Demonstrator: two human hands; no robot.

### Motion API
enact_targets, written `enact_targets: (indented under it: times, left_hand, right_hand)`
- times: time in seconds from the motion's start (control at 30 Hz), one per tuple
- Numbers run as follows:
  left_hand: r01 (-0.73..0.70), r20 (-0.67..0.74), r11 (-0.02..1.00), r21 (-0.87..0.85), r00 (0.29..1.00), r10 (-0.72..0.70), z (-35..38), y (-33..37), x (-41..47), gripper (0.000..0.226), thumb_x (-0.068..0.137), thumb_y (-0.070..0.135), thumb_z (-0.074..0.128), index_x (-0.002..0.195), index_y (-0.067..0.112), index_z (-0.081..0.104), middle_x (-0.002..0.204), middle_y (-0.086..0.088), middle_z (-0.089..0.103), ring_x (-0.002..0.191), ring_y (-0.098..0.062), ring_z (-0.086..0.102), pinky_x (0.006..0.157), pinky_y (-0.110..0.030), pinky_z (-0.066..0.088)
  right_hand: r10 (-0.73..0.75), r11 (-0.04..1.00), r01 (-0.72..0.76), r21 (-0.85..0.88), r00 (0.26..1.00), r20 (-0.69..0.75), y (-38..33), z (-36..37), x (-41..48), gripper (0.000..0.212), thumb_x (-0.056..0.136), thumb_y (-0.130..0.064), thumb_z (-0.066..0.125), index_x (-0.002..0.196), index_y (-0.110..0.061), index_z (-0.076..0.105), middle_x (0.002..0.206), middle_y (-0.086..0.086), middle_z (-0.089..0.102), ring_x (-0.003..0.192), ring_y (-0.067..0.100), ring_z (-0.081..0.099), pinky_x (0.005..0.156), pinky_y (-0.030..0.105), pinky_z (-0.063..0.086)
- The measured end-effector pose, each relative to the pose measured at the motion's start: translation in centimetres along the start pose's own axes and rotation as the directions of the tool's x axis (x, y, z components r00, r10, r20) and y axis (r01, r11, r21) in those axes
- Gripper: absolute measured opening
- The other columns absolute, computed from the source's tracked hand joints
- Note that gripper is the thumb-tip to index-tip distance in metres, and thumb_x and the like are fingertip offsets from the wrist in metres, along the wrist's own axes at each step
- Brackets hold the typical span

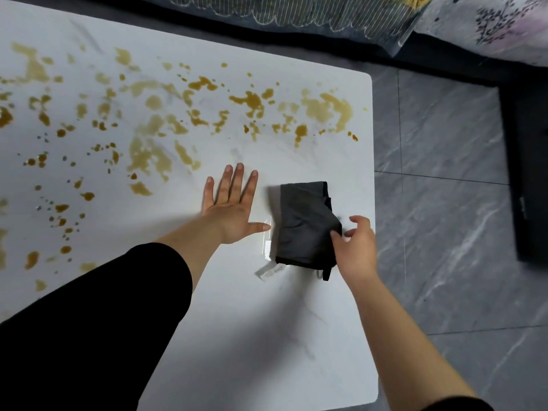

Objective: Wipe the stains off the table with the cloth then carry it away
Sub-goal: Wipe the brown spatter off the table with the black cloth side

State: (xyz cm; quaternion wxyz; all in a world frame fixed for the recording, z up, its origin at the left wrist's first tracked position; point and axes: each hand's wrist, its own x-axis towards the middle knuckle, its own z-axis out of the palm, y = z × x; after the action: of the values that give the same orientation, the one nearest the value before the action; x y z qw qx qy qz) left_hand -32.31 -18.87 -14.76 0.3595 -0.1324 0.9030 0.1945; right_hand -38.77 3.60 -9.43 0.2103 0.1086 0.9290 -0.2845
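Note:
A folded dark grey cloth (pixel 302 223) lies on the white marble table (pixel 252 321) near its right edge, with a small white label sticking out at its near side. My right hand (pixel 354 244) pinches the cloth's right edge between thumb and fingers. Just left of the cloth, my left hand (pixel 232 206) rests flat on the table with fingers spread, its thumb almost touching the cloth. Brown and yellowish stains (pixel 178 120) are spattered over the far and left parts of the tabletop, beyond both hands.
Grey marbled floor tiles (pixel 444 203) run along the table's right side. A dark piece of furniture (pixel 527 173) stands at the far right. Patterned fabric (pixel 326 16) lies beyond the table's far edge.

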Motion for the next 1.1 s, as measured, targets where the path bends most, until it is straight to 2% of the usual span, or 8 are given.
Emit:
enact_targets:
  times: [0.07, 0.17, 0.4, 0.53, 0.63, 0.73, 0.87, 1.1]
  left_hand:
    - [0.003, 0.001, 1.000, 0.002, 1.000, -0.003, -0.1, 0.0, 0.0, 0.106, 0.081, 0.081, 0.033, 0.129, 0.031, -0.047, 0.132, 0.001, -0.056, 0.125, -0.020, -0.050, 0.108, -0.050, -0.024]
    - [0.006, 0.009, 1.000, 0.011, 1.000, -0.007, -0.2, 0.1, -0.1, 0.105, 0.083, 0.079, 0.034, 0.129, 0.031, -0.047, 0.131, 0.002, -0.056, 0.124, -0.020, -0.050, 0.108, -0.051, -0.024]
    - [0.019, 0.023, 0.999, 0.032, 1.000, -0.020, -0.1, 0.2, 0.1, 0.106, 0.084, 0.077, 0.036, 0.132, 0.031, -0.046, 0.122, 0.004, -0.062, 0.123, -0.021, -0.051, 0.105, -0.050, -0.026]
    - [0.027, 0.020, 0.999, 0.038, 0.999, -0.027, -0.1, 0.2, 0.1, 0.106, 0.083, 0.080, 0.034, 0.130, 0.031, -0.048, 0.124, 0.003, -0.062, 0.121, -0.021, -0.053, 0.106, -0.050, -0.026]
    - [0.033, 0.030, 0.999, 0.043, 0.999, -0.034, -0.1, 0.2, 0.1, 0.105, 0.080, 0.083, 0.029, 0.127, 0.033, -0.051, 0.122, 0.004, -0.064, 0.117, -0.019, -0.056, 0.103, -0.048, -0.029]
    - [0.049, 0.033, 0.998, 0.039, 0.998, -0.050, -0.2, 0.3, 0.1, 0.106, 0.079, 0.084, 0.031, 0.122, 0.035, -0.053, 0.121, 0.005, -0.064, 0.116, -0.018, -0.056, 0.103, -0.048, -0.029]
    - [0.054, 0.034, 0.998, 0.032, 0.998, -0.055, -0.1, 0.5, 0.2, 0.107, 0.080, 0.083, 0.032, 0.122, 0.035, -0.054, 0.122, 0.005, -0.064, 0.119, -0.019, -0.055, 0.104, -0.049, -0.028]
    - [0.101, -0.106, 0.991, -0.084, 0.988, -0.110, -0.7, 1.6, -0.7, 0.099, 0.085, 0.078, 0.032, 0.146, 0.031, -0.030, 0.154, -0.001, -0.037, 0.138, -0.020, -0.039, 0.110, -0.049, -0.022]
  right_hand:
    - [-0.147, 0.983, 0.138, -0.121, 0.987, -0.066, -0.8, 0.4, 0.5, 0.037, 0.091, -0.014, 0.056, 0.128, -0.016, 0.049, 0.124, 0.004, 0.050, 0.101, 0.023, 0.057, 0.088, 0.040, 0.047]
    - [-0.428, 0.887, 0.397, -0.235, 0.899, -0.097, -2.6, 1.9, 0.6, 0.025, 0.092, -0.013, 0.051, 0.115, -0.018, 0.061, 0.119, -0.001, 0.059, 0.106, 0.021, 0.055, 0.093, 0.034, 0.040]
    - [-0.301, 0.863, 0.361, -0.353, 0.929, 0.216, -4.1, 1.8, 4.5, 0.023, 0.094, -0.020, 0.055, 0.116, -0.018, 0.062, 0.118, 0.002, 0.058, 0.103, 0.022, 0.057, 0.091, 0.035, 0.043]
    - [-0.398, 0.859, 0.413, -0.303, 0.910, 0.114, -5.1, -0.5, 6.4, 0.026, 0.094, -0.009, 0.049, 0.114, -0.016, 0.064, 0.117, 0.003, 0.055, 0.092, 0.021, 0.058, 0.077, 0.026, 0.042]
    - [-0.499, 0.800, 0.476, -0.365, 0.866, 0.034, -5.5, 1.0, 5.4, 0.041, 0.095, -0.011, 0.045, 0.135, -0.018, 0.050, 0.142, 0.007, 0.041, 0.118, 0.029, 0.050, 0.099, 0.038, 0.040]
    - [-0.479, 0.741, 0.532, -0.409, 0.846, 0.233, -4.6, 5.2, 2.0, 0.054, 0.101, -0.043, 0.029, 0.152, -0.034, 0.013, 0.161, -0.001, 0.006, 0.147, 0.025, 0.005, 0.115, 0.052, 0.000]
    - [-0.391, 0.668, 0.520, -0.533, 0.854, 0.343, 0.0, 7.3, 1.0, 0.060, 0.094, -0.061, 0.006, 0.143, -0.045, -0.024, 0.153, -0.009, -0.032, 0.141, 0.019, -0.030, 0.112, 0.059, -0.015]
    - [-0.327, 0.708, 0.461, -0.535, 0.885, 0.330, 2.4, 4.4, 4.5, 0.069, 0.079, -0.080, -0.005, 0.138, -0.052, -0.029, 0.148, -0.013, -0.041, 0.135, 0.015, -0.040, 0.108, 0.055, -0.025]
